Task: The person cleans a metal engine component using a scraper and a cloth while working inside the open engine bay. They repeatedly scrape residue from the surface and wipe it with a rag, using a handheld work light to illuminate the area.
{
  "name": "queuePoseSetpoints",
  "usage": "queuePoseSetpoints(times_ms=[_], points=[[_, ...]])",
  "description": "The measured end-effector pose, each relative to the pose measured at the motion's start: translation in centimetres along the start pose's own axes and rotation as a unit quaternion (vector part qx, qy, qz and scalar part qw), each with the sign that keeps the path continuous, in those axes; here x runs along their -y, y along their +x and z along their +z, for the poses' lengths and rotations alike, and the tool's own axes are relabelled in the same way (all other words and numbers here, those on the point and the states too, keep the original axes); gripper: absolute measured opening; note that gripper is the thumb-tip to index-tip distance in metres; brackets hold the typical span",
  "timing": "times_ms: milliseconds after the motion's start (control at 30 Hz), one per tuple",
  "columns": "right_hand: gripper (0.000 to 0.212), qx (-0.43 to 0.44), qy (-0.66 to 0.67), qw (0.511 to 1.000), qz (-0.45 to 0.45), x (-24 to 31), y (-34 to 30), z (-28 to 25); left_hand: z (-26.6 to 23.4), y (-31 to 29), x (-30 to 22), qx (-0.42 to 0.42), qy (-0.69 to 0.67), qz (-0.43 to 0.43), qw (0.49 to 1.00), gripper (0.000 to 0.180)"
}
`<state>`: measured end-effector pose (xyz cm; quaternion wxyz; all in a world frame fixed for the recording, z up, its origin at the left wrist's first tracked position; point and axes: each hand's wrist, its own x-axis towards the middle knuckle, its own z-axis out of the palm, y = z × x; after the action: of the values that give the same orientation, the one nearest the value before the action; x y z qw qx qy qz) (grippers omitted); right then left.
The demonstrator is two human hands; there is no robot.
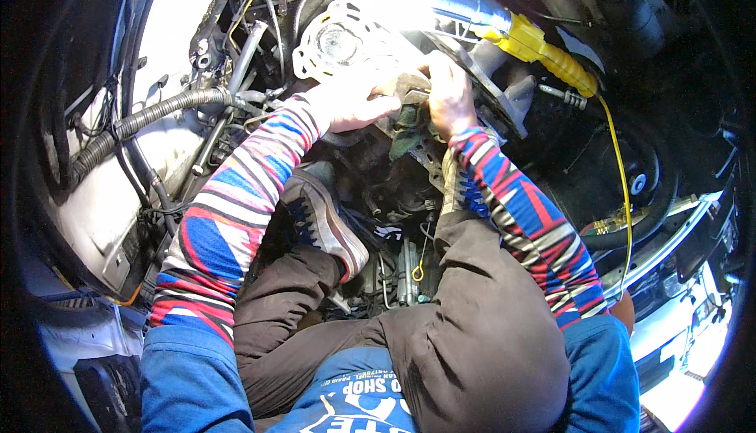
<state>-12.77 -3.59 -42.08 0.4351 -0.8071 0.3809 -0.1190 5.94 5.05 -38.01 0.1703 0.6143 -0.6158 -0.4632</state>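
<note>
The left hand lay curled, palm down, on a dirty metal bracket just below the round alternator, fingers bent over its edge. The right hand gripped the same bracket from the other side — whether it pinched anything smaller could not be told. Right of the alternator a yellow work lamp glared, and a ribbed black hose ran off well to the alternator's left.
</note>
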Motion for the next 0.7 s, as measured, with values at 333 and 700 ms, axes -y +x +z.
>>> queuePoseSetpoints(times_ms=[333,700], points=[[0.032,0.032,0.142,0.989,0.019,-0.6,-1.2,-2.2,-1.5,0.3,-1.4,0.110,-0.022,-0.099,0.989,0.036],[0.016,-0.012,0.167,0.985,0.040,-0.2,-1.1,-1.7,1.9,-3.3,-4.3,-0.099,-0.276,-0.167,0.941,0.026]])
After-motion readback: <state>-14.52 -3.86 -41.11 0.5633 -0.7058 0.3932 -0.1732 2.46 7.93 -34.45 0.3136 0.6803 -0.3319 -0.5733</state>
